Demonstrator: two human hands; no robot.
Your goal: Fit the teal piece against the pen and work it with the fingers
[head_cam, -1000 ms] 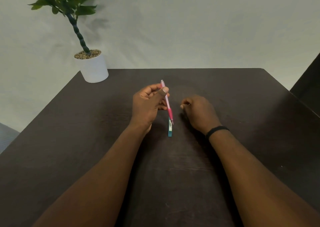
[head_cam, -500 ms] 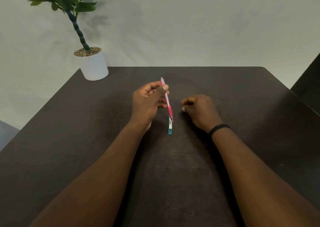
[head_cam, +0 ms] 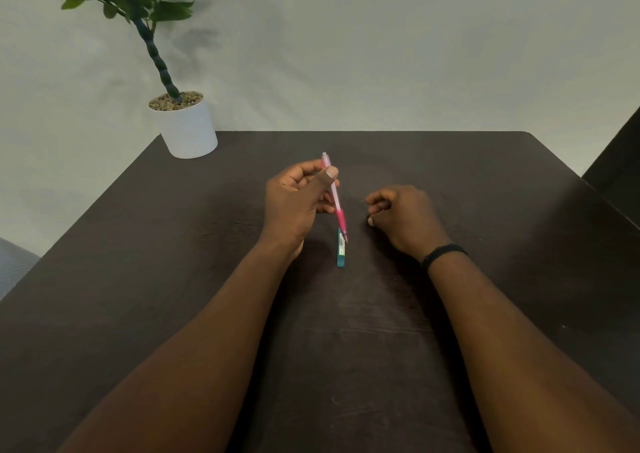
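Above the middle of the dark table (head_cam: 485, 182), the left hand (head_cam: 294, 207) grips a pink mechanical pencil (head_cam: 334, 196) between thumb and curled fingers; the pencil slants, tip down (its point hangs over the far end of a small teal case (head_cam: 341, 257) lying flat on the wood); the right hand (head_cam: 405, 217) rests just beside, fingers curled loosely on nothing, a black band (head_cam: 443, 253) at its wrist; a potted plant (head_cam: 187, 127) stands at the far left corner.

Both forearms bare, no sleeves; narrow black band (head_cam: 443, 254) round right wrist (plain, unmarked).
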